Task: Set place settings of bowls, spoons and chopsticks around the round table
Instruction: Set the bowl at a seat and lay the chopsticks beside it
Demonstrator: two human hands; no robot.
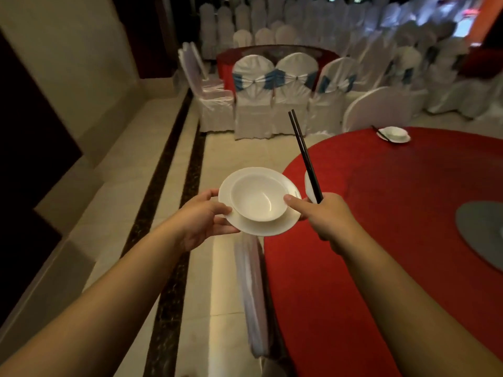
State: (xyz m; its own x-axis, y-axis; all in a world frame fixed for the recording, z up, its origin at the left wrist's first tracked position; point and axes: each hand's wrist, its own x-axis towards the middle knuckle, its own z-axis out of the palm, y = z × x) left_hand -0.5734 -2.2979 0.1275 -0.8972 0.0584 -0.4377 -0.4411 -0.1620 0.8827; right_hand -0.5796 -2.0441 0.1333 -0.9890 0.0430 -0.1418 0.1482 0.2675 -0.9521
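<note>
While the left hand (202, 216) grips a glossy round plate (261, 227) bearing a smooth bowl (257, 197), the right hand (324, 213) pinches slim black chopsticks (303, 151).

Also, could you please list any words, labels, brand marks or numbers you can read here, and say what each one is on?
None: no readable text shows anywhere in this view.
The bowl and the plate under it are plain white.
The chopsticks are plain black.
The red tablecloth carries no print.
The far chair covers are too blurred to tell.
</note>
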